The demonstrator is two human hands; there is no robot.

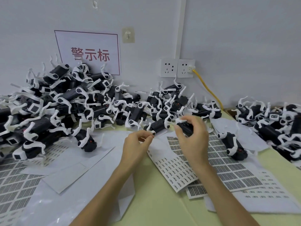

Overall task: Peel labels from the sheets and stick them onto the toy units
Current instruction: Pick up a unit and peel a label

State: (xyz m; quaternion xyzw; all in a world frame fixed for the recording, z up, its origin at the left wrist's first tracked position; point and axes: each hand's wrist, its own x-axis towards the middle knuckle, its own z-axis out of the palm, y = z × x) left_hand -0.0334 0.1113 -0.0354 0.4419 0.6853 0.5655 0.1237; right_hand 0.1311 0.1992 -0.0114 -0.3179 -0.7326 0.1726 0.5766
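One toy unit [187,128] between right fingers [197,122]

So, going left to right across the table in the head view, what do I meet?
Big pile → left hand → right hand, gripping a toy → lone toy → smaller pile.

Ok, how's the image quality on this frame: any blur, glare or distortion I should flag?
Head view: lighting even, shadows faint; the right hand and the toy unit it grips are motion-smeared; the wide-angle lens tilts the wall trim; print on the label sheets is too soft to read.
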